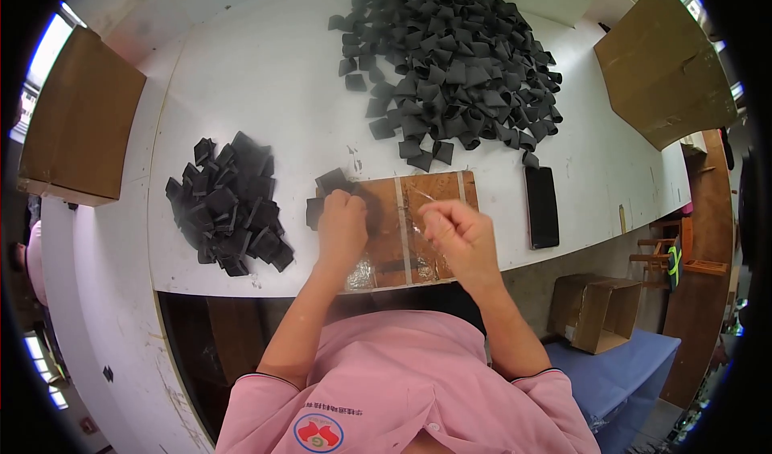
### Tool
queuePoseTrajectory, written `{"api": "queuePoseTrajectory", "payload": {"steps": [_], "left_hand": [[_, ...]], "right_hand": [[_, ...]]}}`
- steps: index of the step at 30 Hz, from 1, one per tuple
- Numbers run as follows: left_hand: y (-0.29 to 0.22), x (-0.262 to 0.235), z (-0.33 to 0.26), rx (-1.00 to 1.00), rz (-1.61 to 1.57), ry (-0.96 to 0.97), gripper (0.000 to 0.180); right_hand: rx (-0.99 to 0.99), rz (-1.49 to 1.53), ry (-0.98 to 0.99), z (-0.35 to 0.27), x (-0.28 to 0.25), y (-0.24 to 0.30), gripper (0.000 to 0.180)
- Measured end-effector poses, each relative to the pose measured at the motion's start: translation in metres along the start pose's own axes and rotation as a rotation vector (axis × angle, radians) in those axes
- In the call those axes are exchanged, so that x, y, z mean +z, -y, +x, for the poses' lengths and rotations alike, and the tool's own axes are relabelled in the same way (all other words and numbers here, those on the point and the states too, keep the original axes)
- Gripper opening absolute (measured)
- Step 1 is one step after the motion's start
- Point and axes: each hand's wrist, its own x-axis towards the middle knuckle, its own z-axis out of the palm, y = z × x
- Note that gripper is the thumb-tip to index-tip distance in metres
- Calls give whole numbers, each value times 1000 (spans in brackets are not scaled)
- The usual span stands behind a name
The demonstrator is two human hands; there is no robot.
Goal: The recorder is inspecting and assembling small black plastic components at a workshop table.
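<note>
Head view showed left hand [344, 222] curled, hold unclear, at a probably light, soft, edge-graspable black fabric piece [330, 180]; right hand [461, 237] pinched a pale sliver [421, 193].

Bright, fairly even light washes the white desk [265, 76], leaving only soft shadows on it. A window [55, 45] beyond the desk's far left corner burns out to white, while the space under its near edge sinks into gloom. Glare flecks the clear tape [359, 275] at that edge. Haze softens part of the black pile [458, 68] toward the desk's far side. Fisheye distortion bows the desk's outline.
</note>
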Motion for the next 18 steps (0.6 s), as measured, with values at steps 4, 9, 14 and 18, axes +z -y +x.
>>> {"api": "queuePoseTrajectory", "payload": {"steps": [4, 9, 14, 18], "left_hand": [[0, 0, -2, 77, -43, -105, 10], [10, -2, -1, 34, -6, -2, 11], [-1, -18, -10, 163, -164, -63, 14], [-14, -35, -36, 438, -251, -160, 25]], "right_hand": [[36, -78, 166, -23, 10, -24, 17], [172, -86, 256, -31, 19, -30, 22], [202, -75, 274, -31, 19, -42, 23], [528, 591, 272, -27, 26, -30, 30]]}}
